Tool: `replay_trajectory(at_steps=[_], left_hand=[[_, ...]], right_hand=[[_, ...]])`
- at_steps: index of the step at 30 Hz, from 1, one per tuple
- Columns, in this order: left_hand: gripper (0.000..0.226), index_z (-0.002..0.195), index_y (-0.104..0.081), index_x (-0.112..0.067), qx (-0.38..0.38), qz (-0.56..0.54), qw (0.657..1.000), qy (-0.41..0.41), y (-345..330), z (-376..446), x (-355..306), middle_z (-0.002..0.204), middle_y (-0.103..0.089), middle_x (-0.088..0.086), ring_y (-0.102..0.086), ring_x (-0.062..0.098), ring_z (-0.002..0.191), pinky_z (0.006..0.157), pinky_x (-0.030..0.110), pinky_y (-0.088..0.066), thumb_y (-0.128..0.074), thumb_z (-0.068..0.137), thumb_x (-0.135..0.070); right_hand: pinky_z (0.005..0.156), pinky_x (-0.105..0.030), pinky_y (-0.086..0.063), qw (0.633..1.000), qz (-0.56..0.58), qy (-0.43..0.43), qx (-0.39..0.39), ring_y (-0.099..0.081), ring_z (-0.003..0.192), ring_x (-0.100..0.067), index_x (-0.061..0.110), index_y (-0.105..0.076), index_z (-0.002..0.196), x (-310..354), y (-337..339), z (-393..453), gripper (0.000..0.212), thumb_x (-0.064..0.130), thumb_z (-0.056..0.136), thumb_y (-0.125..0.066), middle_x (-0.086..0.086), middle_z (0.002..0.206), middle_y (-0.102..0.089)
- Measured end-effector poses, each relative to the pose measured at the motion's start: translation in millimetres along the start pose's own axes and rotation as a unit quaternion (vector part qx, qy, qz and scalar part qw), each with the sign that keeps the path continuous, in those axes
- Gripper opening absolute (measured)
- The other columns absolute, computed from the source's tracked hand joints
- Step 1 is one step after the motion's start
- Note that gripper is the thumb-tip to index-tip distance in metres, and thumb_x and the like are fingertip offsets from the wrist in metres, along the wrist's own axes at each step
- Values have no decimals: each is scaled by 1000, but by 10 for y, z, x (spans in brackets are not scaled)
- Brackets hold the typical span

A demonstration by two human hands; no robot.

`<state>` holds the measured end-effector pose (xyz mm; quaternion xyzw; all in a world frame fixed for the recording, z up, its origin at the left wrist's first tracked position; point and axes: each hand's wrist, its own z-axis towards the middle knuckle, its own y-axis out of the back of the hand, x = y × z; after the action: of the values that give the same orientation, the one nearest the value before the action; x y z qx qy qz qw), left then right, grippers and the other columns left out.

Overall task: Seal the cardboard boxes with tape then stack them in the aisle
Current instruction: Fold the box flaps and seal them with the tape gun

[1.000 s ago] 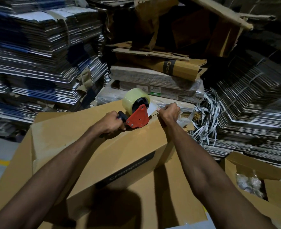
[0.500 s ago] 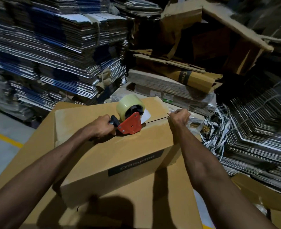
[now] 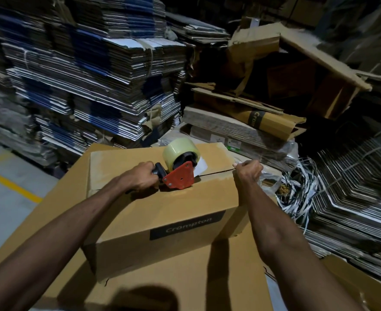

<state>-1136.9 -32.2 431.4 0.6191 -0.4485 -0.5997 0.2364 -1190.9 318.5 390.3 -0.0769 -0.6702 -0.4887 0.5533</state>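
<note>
A brown cardboard box (image 3: 162, 212) with a dark "Crompton" label on its front sits on a larger flat cardboard box (image 3: 185, 277). On its top, over the flap seam, stands a red tape dispenser (image 3: 179, 173) carrying a clear tape roll (image 3: 178, 151). My left hand (image 3: 140, 178) grips the dispenser's black handle. My right hand (image 3: 247, 173) curls over the box's far right top edge, at the end of the seam; whether it pinches tape there is unclear.
Tall stacks of flattened cartons (image 3: 84, 75) fill the left and back. Crumpled cardboard (image 3: 263, 104) lies behind the box. Loose strapping bands (image 3: 297, 191) and fanned flat cartons (image 3: 353, 187) are on the right. Grey floor with a yellow line (image 3: 10, 185) shows left.
The dispenser and my left hand have drawn back along the seam away from my right hand, which stays at the box's right edge. The camera has turned.
</note>
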Motion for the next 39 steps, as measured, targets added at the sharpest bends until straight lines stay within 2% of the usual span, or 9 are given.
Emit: replay_trajectory(at_steps=[4, 7, 9, 14, 21, 28, 34, 36, 39], left_hand=[[7, 86, -55, -13, -5, 19, 1000, 4, 95, -21, -20, 88, -65, 10, -59, 21, 72, 58, 31, -45, -55, 94, -14], [7, 90, -59, -12, 0, 22, 1000, 9, 228, -71, 138, 89, -68, 12, -60, 21, 71, 58, 33, -46, -56, 95, -16], [7, 92, -61, -10, 7, 17, 1000, 18, 306, -141, 300, 88, -69, 12, -60, 20, 69, 56, 32, -47, -58, 95, -15], [18, 76, -53, -14, -9, 52, 998, 37, 472, -330, 587, 74, -61, 4, -54, 15, 61, 46, 23, -39, -62, 92, -13], [13, 85, -53, -17, -22, 68, 997, 44, 469, -426, 670, 88, -63, 7, -59, 17, 74, 55, 27, -41, -62, 94, -15], [15, 76, -55, -16, -20, 66, 996, 59, 533, -504, 813, 78, -61, 7, -56, 19, 68, 54, 29, -39, -67, 85, -13], [17, 80, -49, -19, -18, 93, 994, 59, 529, -489, 720, 84, -60, 6, -56, 18, 74, 55, 30, -37, -62, 90, -16], [17, 79, -50, -19, -14, 89, 994, 57, 511, -480, 711, 83, -60, 6, -56, 18, 73, 55, 29, -37, -62, 91, -19], [15, 79, -52, -17, -16, 78, 995, 57, 531, -478, 695, 83, -60, 7, -55, 19, 73, 57, 31, -37, -58, 92, -18]], right_hand=[[76, -39, -62, 1000, -8, -4, 0, -70, 80, -24, 8, -80, 94, -42, 6, 58, 22, 21, 80, -90, -12, 92, -77], [80, -45, -64, 1000, -25, -5, -11, -72, 84, -27, 7, -80, 98, -98, 45, 122, 25, 21, 80, -91, -14, 94, -77], [80, -45, -64, 1000, -20, -4, -14, -72, 85, -27, 7, -80, 100, -105, 65, 157, 26, 21, 80, -90, -15, 96, -77], [84, -41, -62, 1000, -14, 3, -9, -72, 90, -30, 7, -81, 101, -119, 40, 152, 26, 22, 82, -90, -16, 100, -77], [80, -41, -62, 1000, -18, 11, -10, -72, 89, -28, 7, -80, 101, -104, 31, 88, 26, 24, 83, -89, -14, 100, -77], [79, -39, -62, 1000, -19, 16, -10, -72, 88, -27, 5, -80, 102, -110, 60, 96, 27, 23, 83, -89, -15, 99, -77], [81, -43, -63, 999, -31, 23, -9, -72, 89, -28, 5, -79, 101, -180, 71, 108, 28, 23, 84, -88, -15, 99, -77], [80, -42, -62, 998, -57, 38, -6, -72, 90, -29, 5, -78, 103, -180, 64, 95, 27, 25, 87, -85, -16, 100, -77], [81, -41, -60, 976, -154, 152, -13, -65, 95, -24, 14, -72, 111, -174, -27, -40, 23, 22, 90, -77, -8, 111, -68]])
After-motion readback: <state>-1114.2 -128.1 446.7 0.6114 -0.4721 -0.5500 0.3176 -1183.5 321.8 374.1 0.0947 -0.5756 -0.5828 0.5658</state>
